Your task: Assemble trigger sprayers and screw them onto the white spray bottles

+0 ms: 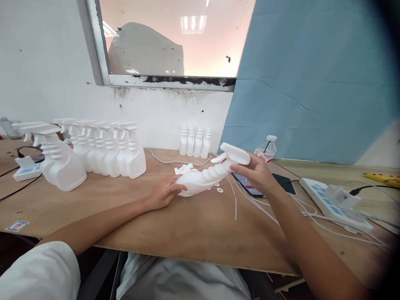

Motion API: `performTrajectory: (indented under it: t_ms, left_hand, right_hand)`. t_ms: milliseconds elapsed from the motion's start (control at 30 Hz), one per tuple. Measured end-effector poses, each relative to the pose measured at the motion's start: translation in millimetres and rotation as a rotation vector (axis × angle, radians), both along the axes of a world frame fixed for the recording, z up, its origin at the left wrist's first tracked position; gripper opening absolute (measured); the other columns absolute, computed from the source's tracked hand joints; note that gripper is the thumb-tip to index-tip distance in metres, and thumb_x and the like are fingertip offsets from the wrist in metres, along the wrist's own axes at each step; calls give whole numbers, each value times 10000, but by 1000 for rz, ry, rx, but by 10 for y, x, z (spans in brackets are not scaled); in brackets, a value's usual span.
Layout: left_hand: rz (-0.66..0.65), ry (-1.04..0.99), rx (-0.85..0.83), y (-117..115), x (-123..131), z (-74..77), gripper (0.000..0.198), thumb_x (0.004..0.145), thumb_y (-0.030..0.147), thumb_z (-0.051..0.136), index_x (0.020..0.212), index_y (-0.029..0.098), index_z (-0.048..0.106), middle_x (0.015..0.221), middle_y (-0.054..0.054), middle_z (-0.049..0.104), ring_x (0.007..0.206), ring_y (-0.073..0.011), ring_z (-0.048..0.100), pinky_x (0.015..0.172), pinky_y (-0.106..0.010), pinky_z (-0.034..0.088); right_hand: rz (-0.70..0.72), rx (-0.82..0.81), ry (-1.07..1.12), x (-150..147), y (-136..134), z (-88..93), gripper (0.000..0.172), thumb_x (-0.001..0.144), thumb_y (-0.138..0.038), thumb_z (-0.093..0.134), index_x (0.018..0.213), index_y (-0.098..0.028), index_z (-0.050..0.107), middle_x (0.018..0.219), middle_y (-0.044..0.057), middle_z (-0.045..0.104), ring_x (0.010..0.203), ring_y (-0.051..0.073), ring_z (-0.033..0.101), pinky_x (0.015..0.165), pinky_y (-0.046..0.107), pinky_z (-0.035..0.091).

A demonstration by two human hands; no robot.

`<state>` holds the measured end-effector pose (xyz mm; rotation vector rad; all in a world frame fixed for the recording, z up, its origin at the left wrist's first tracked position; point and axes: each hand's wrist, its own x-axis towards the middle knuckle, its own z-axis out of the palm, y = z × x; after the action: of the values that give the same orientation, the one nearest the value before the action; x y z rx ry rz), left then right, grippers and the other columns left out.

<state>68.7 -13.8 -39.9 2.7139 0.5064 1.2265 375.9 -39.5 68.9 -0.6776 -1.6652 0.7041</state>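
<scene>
A white spray bottle [200,180] lies tilted above the table, its base toward the left and its trigger head [235,154] raised at the right. My left hand [167,191], with a ring on one finger, is closed around the base. At the neck end, my right hand [254,171] grips the bottle just below the trigger head. Behind the base lie small white trigger parts [186,168], partly hidden by the bottle. White ring washers [220,190] rest on the table close by.
Several spray bottles with trigger heads [106,152] stand at the left. Headless bottles [195,143] line the wall. To the right are a phone [246,185], a clear bottle [270,148], thin white tubes [235,204] and a power strip [334,204] with cables. The wooden table's [187,237] front edge is near me.
</scene>
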Motion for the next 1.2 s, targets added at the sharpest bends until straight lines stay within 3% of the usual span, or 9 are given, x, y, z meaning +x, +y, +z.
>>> performTrajectory:
  t_ms: [400, 667, 1200]
  left_hand:
    - [-113, 10, -134, -140, 131, 42, 254, 966, 162, 407, 1171, 226, 541, 1391, -102, 428, 1270, -208, 465, 1056, -370, 419]
    - [-76, 66, -144, -125, 129, 6, 269, 956, 168, 417, 1182, 226, 551, 1395, -97, 420, 1241, -212, 484, 1049, -371, 426]
    - [-154, 98, -122, -81, 133, -48, 166, 941, 227, 496, 1077, 200, 586, 1291, -118, 471, 1207, -212, 490, 1036, -350, 428]
  right_hand:
    - [251, -86, 243, -320, 13, -115, 342, 782, -525, 692, 958, -233, 665, 870, 64, 745, 879, 254, 710, 771, 405, 584]
    - [187, -177, 233, -372, -91, -121, 528, 718, -648, 684, 1051, -242, 632, 945, 101, 740, 965, 278, 687, 813, 398, 563]
    - [349, -104, 170, -817, 98, -20, 328, 838, -510, 633, 954, -208, 580, 819, 54, 690, 711, 194, 679, 614, 316, 559]
